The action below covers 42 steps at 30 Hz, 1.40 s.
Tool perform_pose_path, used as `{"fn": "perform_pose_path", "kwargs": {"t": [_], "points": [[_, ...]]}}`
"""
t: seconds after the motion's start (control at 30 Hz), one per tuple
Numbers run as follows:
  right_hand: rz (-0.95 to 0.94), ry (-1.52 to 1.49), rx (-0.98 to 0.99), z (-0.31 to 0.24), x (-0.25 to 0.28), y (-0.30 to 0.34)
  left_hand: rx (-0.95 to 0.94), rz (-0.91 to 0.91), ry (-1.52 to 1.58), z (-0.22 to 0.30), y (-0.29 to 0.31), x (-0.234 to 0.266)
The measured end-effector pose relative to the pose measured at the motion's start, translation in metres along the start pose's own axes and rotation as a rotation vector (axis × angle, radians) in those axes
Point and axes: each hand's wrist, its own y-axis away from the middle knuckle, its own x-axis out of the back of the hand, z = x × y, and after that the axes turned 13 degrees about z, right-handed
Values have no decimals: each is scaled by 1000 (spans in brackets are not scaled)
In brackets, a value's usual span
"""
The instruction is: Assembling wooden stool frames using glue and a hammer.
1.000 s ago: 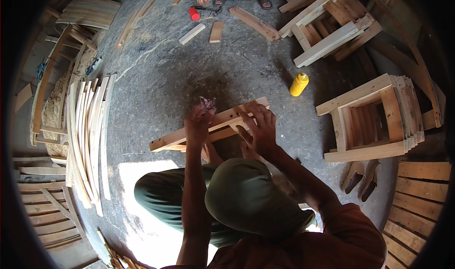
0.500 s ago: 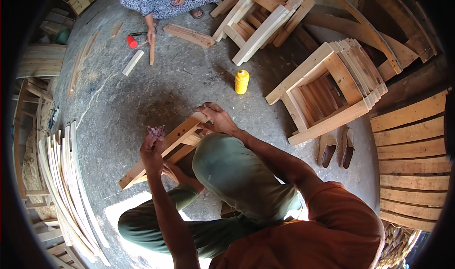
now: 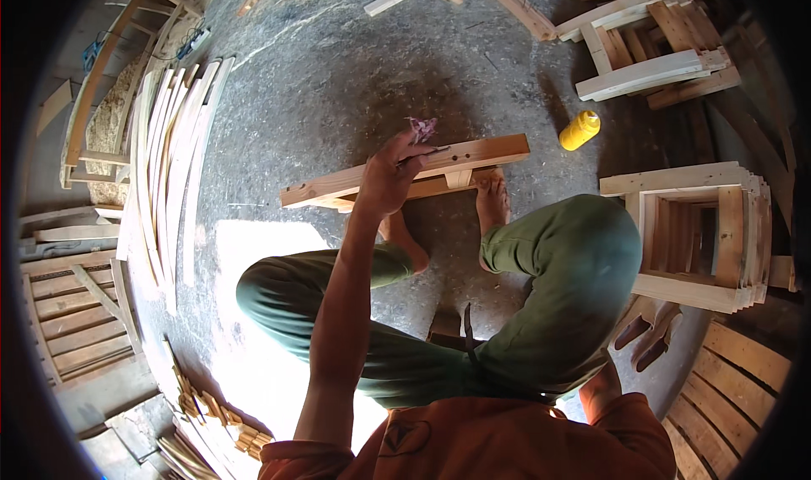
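Drilled wooden frame [image 3: 441, 162] stretches crosswise ahead, right end farther, overlapped by the nearer left hand [image 3: 392, 174], pinching a crumpled purple wad [image 3: 423, 128]; right hand hidden, grip unknowable

- Frame [image 3: 439, 166]: bare wood, planed fairly smooth, matt, the grain visible.
- Wad [image 3: 423, 128]: thin, crumpled; whether cloth, paper or plastic is too small to tell.
- Bottle [image 3: 579, 131]: smooth yellow plastic, slightly glossy.
- Strips [image 3: 173, 167]: pale wood, matt.
- Floor [image 3: 312, 108]: rough, concrete-like, speckled.
- Trousers [image 3: 557, 269]: soft matt cloth.
- Shirt [image 3: 490, 438]: matt cloth.
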Motion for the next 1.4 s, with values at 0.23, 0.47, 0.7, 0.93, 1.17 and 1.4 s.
{"fn": "perform_pose_path", "kwargs": {"t": [0.23, 0.47, 0.7, 0.93, 1.17, 1.4], "points": [[115, -31, 101, 6, -8, 1, 7, -68, -88, 2, 0, -2], [83, -18, 114, -3, 3, 8, -110, -58, -143, 0, -1, -5], [190, 156, 369, 3, -1, 9, 11, -6, 44, 0, 0, -4], [237, 220, 415, 4, -5, 11, -3, 5, -52, 2, -1, -3], [125, -88, 109, -6, 5, 11, -122, 41, -98, 4, -2, -3], [123, -85, 33, 21, -29, -3, -146, -37, -199, 16, -11, 2]]}}
